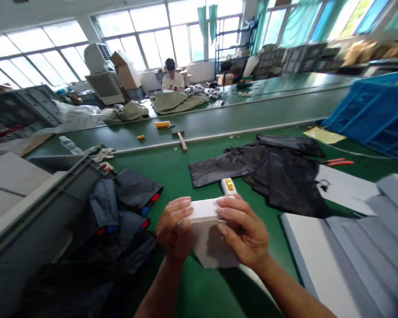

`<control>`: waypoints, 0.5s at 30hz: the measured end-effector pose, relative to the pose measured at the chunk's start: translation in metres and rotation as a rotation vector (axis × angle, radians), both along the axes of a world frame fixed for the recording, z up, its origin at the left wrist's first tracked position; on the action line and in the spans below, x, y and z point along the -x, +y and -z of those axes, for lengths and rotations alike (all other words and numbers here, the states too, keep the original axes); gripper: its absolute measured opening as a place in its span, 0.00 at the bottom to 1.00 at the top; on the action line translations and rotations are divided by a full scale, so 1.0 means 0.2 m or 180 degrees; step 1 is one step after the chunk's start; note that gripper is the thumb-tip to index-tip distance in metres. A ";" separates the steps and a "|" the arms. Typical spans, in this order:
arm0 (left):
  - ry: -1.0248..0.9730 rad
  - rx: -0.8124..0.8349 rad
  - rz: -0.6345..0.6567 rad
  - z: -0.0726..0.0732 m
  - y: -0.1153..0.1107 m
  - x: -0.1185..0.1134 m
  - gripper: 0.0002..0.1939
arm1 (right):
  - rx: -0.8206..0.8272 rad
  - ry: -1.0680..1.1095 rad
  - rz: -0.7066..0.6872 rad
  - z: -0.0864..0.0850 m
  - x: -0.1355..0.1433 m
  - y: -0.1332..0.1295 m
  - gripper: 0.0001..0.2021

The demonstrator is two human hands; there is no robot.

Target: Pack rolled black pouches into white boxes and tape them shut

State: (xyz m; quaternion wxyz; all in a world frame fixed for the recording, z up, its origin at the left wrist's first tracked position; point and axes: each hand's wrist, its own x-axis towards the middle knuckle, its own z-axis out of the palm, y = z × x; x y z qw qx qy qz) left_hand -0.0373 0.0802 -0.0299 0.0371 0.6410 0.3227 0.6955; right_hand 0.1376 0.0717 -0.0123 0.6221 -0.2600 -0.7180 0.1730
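From where I stand, the thin white carton [204, 210] could buckle or crease along its narrow upper edge, because both hands bear on that one strip while the broad face below hangs with no hand under it. If one side were pressed harder than the other, it might twist askew or slip out at that end. The white-and-yellow tool [228, 186] lies just beyond that edge, so a forward push might knock it toward the black bags [268, 168]. The left hand [174, 225] is curled nearly closed, fingertips on the carton's left end, its thumb partly hidden. The right hand [247, 232] is more open, pinching the right end with fingers over the top and thumb against the near face. The carton is between them, over the green table [172, 168].
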 end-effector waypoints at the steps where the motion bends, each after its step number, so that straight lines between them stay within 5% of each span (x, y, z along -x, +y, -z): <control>1: 0.0047 -0.0003 0.0003 0.00 0.01 0.00 0.07 | -0.0016 -0.0031 -0.0018 0.00 0.00 0.02 0.18; 6: 0.0301 -0.0162 -0.0061 -0.03 0.03 0.00 0.13 | -0.0144 -0.0182 -0.0009 0.01 0.02 0.10 0.19; 15: 0.0317 -0.0016 -0.0529 0.00 0.08 0.01 0.07 | -0.0092 -0.0088 -0.0103 0.01 0.05 0.22 0.16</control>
